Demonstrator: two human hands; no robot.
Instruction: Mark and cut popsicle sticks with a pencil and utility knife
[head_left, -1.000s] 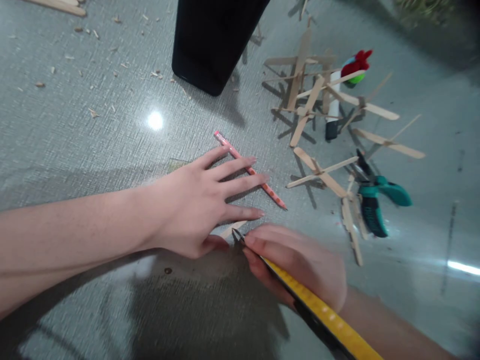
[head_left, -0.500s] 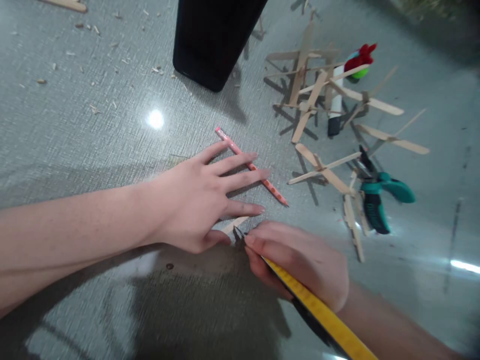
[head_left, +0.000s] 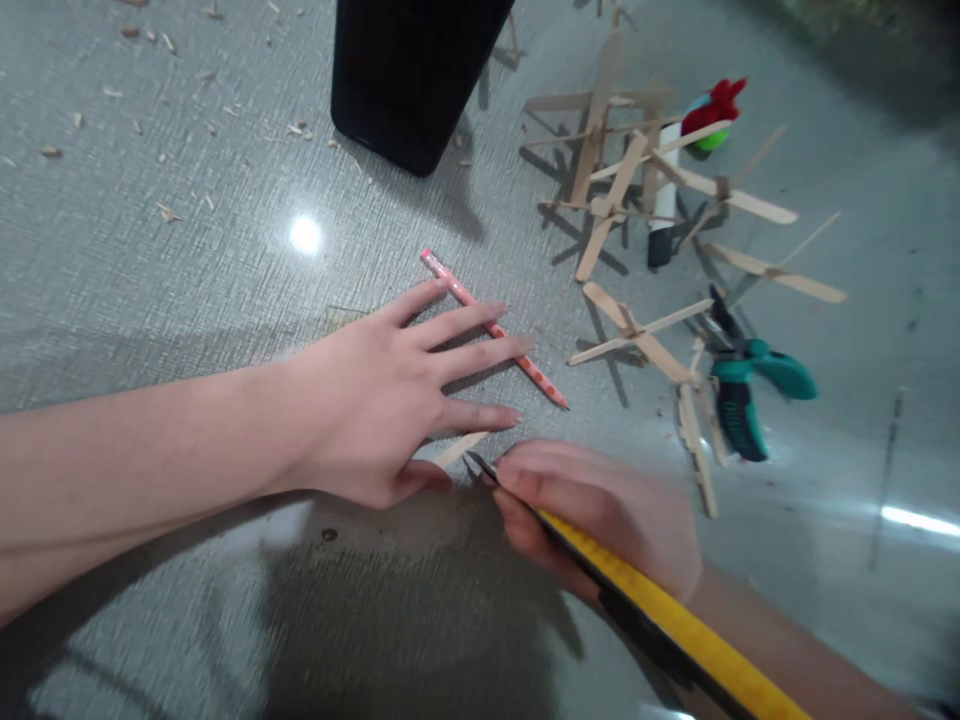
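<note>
My left hand [head_left: 397,390] lies spread over the tabletop, palm down. Its fingertips reach onto a pink patterned pencil [head_left: 499,330]. A narrow wooden stick [head_left: 463,450] shows between the thumb and index finger, the rest of it hidden beneath the hand. Closed around a yellow utility knife [head_left: 637,590], my right hand [head_left: 600,510] is just right of the stick and slightly blurred. The knife's thin dark blade points up and left, its tip close to the stick; whether they touch I cannot tell.
A black phone-like slab [head_left: 416,85] is at the top. Crossed wooden stick pieces [head_left: 607,200], a white-and-black marker-like item [head_left: 665,200] and red fuzzy object [head_left: 716,110] lie at upper right. Green-handled pliers [head_left: 739,385] rest nearby. Wood chips [head_left: 169,212] litter the upper left.
The whole view has shifted slightly, with things on the table appearing a little further left and up. The knife's handle has swung a little to the right, still in my right hand.
</note>
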